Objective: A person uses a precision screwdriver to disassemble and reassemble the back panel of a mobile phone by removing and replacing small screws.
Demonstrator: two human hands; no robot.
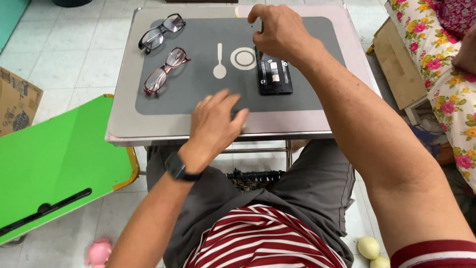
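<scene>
Right hand [280,32] pinching top edge of black glasses case [274,77], grip partly closed; left hand [218,124] lying open, flat on table [119,119], holding nothing

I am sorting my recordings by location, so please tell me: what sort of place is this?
Most likely a room in a home, not a workshop. A small folding table stands on a tiled floor, a flower-patterned bed cover lies at the right, and a pink toy lies on the floor.

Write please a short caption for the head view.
Right hand touches a black case; left hand rests on the table near two glasses.
</scene>
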